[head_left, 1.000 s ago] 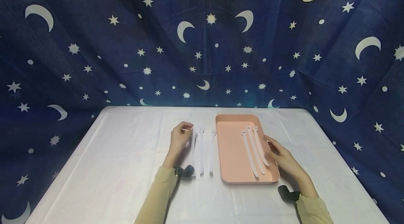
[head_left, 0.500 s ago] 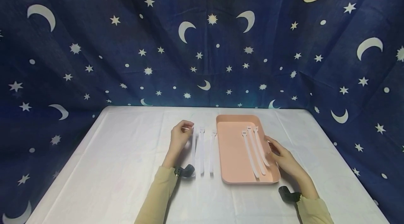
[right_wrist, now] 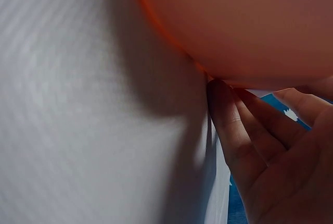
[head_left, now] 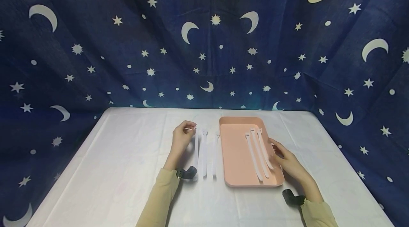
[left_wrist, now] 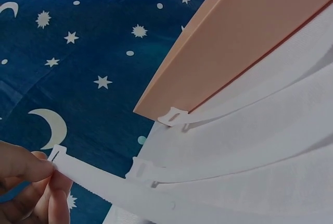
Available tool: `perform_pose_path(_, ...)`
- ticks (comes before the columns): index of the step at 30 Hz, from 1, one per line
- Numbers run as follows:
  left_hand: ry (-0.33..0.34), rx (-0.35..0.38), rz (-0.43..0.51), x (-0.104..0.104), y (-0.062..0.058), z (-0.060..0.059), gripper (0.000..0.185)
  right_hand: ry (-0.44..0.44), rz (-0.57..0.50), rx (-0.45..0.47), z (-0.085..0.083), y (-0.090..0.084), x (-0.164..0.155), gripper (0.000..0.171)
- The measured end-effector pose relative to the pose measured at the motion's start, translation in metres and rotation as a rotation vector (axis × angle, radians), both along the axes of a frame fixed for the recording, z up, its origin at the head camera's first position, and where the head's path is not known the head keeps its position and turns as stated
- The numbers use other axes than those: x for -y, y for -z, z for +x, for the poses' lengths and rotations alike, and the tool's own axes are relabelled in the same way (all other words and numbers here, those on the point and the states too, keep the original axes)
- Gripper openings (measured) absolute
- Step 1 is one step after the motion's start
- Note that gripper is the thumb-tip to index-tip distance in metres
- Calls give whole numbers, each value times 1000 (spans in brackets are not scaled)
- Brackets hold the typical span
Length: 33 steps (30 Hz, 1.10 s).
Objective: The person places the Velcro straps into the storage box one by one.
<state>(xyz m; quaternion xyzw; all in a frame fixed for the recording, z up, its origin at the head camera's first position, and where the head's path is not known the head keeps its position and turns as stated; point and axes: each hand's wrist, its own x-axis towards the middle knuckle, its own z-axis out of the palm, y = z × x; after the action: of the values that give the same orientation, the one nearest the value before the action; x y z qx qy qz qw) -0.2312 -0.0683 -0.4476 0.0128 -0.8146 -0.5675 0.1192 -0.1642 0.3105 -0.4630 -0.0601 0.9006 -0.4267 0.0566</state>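
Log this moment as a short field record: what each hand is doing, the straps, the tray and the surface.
left hand: pinches the far end of the leftmost white flat fabric strap, lifting that end
right hand: fingers against the right side of the pink rectangular plastic tray
straps on cloth: three, left of the tray
straps in tray: three white ones, side by side
surface: white tablecloth
backdrop: dark blue moon-and-star fabric

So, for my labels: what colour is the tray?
Salmon pink tray, clearest in the head view.
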Motion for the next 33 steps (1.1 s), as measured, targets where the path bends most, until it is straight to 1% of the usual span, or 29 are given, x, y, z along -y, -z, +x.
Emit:
perform_pose_path(5,14,-7,7,0,-1,1,17,8,-26,30,0,0,0,60)
perform_pose_path(10,16,-15,4,0,-3,2,16,13,-17,45,-1,-1,1,61)
perform_pose_path(14,19,-29,9,0,-7,4,16,18,-16,45,0,-1,1,61)
perform_pose_path(22,33,-31,27,-1,-13,6,16,13,-15,32,-1,-1,0,61)
perform_pose_path(33,37,-81,41,-1,-23,9,18,12,-15,37,-1,0,0,60)
